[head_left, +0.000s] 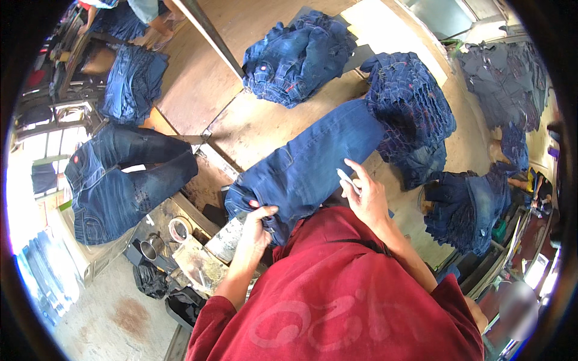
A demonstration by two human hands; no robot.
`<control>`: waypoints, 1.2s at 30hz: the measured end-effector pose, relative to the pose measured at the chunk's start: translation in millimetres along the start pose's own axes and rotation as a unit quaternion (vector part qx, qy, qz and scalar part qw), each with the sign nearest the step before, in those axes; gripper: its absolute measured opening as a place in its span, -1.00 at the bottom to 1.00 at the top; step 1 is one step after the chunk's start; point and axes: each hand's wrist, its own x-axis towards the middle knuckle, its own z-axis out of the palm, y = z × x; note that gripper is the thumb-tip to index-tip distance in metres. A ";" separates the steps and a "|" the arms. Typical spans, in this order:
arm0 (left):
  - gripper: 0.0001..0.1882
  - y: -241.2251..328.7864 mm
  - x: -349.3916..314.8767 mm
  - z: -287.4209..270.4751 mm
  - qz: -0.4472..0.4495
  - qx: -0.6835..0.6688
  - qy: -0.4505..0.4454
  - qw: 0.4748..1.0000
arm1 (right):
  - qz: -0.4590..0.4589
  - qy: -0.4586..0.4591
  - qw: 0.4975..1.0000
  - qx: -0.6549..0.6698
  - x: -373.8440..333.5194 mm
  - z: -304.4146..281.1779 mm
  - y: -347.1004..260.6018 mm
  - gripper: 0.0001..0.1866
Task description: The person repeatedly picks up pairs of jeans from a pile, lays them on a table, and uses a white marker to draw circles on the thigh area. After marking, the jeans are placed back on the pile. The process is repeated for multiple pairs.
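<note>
A pair of blue jeans [313, 157] lies folded lengthwise on the wooden table in front of me, its waist end toward my body. My left hand [255, 233] is closed on the waist end, thumb on top of the denim. Over the near edge of the jeans, my right hand [368, 200] pinches a slim whitish stick-like thing [345, 179]; its kind is unclear. The right index finger points out past it. The far end of the jeans reaches a tall stack of folded jeans [412, 99].
Another jeans pile [295, 57] sits farther back on the wooden table [235, 129], near a metal post [211, 37]. Dark jeans [129, 174] lie at left, above a tape roll [180, 229] and metal cup [153, 246]. More jeans [463, 207] hang at right. A person [147, 13] stands far left.
</note>
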 end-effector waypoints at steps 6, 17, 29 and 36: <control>-0.50 -1.9 -4.8 -6.1 -0.142 0.089 0.048 0.985 | 0.016 0.011 1.000 0.019 -8.4 6.1 -10.1 -0.47; -0.42 -0.6 -12.7 -4.8 -0.079 0.071 0.003 0.994 | 0.021 0.002 1.000 0.020 -13.2 8.8 -14.4 -0.47; -0.44 9.1 -23.1 -5.4 -0.150 0.051 0.003 0.987 | 0.007 -0.017 1.000 0.011 -12.9 5.3 -26.0 -0.42; -0.42 11.0 -25.7 -1.3 -0.113 0.112 -0.022 0.987 | -0.010 -0.023 1.000 -0.006 -12.6 5.0 -27.2 -0.43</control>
